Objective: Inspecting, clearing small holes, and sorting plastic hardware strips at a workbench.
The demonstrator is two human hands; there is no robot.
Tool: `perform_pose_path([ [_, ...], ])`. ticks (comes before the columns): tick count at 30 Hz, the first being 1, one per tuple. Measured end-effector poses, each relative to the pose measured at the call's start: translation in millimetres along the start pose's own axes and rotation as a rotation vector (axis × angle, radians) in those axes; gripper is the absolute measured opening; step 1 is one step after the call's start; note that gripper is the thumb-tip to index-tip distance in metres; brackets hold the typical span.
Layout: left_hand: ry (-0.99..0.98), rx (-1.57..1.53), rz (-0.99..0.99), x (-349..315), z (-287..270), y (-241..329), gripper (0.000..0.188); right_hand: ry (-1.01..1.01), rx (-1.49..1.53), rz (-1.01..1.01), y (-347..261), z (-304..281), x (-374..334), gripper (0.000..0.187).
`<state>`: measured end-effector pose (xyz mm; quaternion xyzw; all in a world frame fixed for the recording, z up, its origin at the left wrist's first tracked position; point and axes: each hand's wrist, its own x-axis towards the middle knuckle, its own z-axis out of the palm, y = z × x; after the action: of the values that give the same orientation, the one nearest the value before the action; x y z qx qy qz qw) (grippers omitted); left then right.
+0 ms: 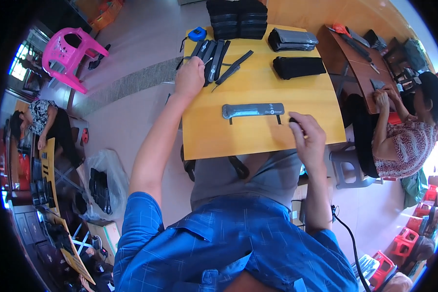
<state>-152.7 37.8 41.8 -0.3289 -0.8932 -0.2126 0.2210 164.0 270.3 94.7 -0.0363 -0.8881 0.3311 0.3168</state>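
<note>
A grey pouch (253, 111) lies, long axis left–right, on the surface (253, 138), just left of the nearer right hand (310, 134), whose fingers pinch a small dark piece (293, 120); the left hand (190, 77), at far-left strips (220, 54), has an indiscernible grip.

The pouch (254, 111) is grey, the table (258, 140) yellow.

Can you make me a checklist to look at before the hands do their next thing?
1. Long gray piece lies flat on the yellow table: ok.
2. Both its black tabs show, sticking out toward the person: ok.
3. Left hand, at the fanned gray-and-black strips, has a grip on one: cannot tell.
4. What the small dark thing at the right hand is: cannot tell.
5. Blue tape measure sits away from the long gray piece: ok.
</note>
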Motion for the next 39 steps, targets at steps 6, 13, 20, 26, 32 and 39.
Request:
perform_pose_path([
  [6, -0.324, -0.868, -0.391, -103.3, -49.5, 38.0, 0.015, -0.251, -0.071, -0.340, -16.1, 80.4, 7.1, 0.020],
  [13, -0.223, -0.837, -0.605, -207.1, -79.1, 69.7, 0.020, -0.373, -0.022, -0.286, -7.2, 136.3, -22.6, 0.016],
  [20, -0.172, -0.785, -0.522, -206.9, -85.7, 94.2, 0.010, -0.346, 0.004, -0.091, -7.1, 109.3, -29.7, 0.025],
  [26, -0.136, -0.758, -0.374, -200.0, -72.4, 110.5, 0.006, -0.358, -0.101, -0.033, -1.1, 96.1, -27.6, 0.026],
  [32, -0.201, -0.688, -0.333, -193.4, -76.9, 123.3, 0.004, -0.380, -0.009, -0.030, -4.7, 100.0, -27.1, 0.018],
  [39, -0.238, -0.562, -0.289, -198.9, -70.8, 125.2, 0.005, -0.272, 0.018, -0.078, -11.9, 109.4, -40.7, 0.014],
])
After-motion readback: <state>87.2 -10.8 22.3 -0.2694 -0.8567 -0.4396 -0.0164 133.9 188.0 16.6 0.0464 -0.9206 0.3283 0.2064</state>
